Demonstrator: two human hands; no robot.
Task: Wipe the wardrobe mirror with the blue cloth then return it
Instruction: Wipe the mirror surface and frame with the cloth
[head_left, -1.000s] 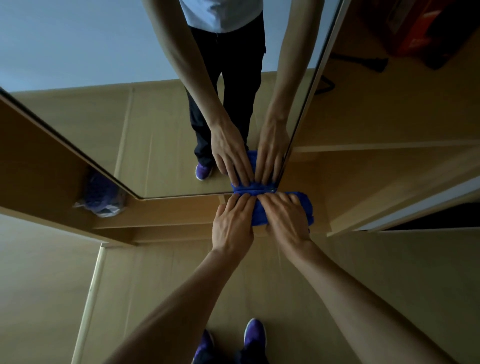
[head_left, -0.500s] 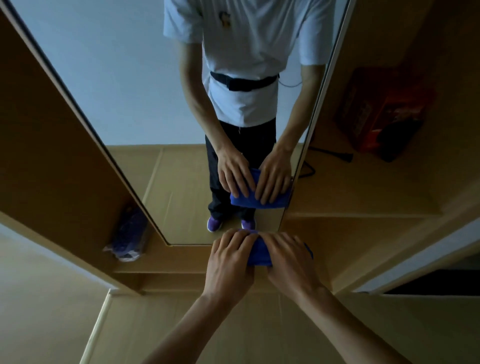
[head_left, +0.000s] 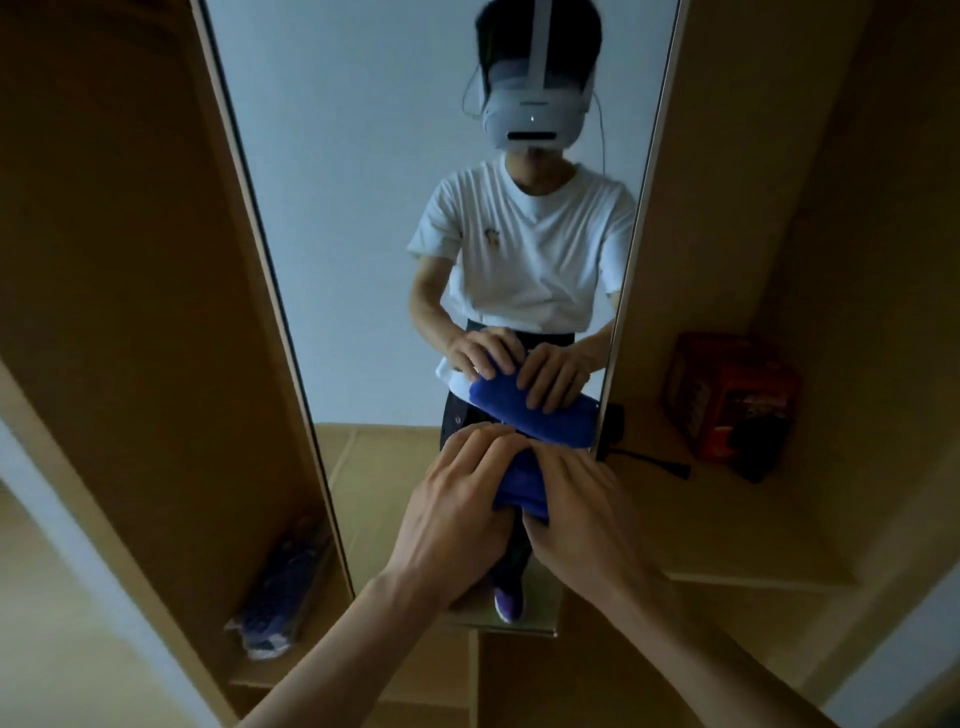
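- Two bare forearms reached up from the bottom edge, one from the lower left and one from the lower right, meeting at the centre.
- The left hand (head_left: 457, 512) and the right hand (head_left: 584, 514) sat side by side, nearly touching, both against the glass.
- One blue cloth (head_left: 522, 488) was bunched between the two hands. The fingers of both hands curled over its top edge and pressed it to the glass, so only a narrow strip of it showed from this side.
- The cloth lay on the lower right part of the one wardrobe mirror (head_left: 363, 208), close to the mirror's right edge.
- The mirror was a tall narrow panel in a pale frame, set between two open wooden compartments.
- In the left compartment one plastic bag (head_left: 280, 597) with something blue-purple inside rested on the bottom shelf, leaning near the mirror's left edge.
- In the right compartment one red box (head_left: 727, 395) stood on the shelf, well apart from the hands.
- One black cable (head_left: 652, 461) ran along that shelf between the mirror's edge and the box.
- In the reflection one person in a white T-shirt and a white headset (head_left: 535, 114) held the same cloth, which appeared there as one long folded roll under two hands.
- One purple shoe (head_left: 508, 603) was reflected near the mirror's bottom edge.
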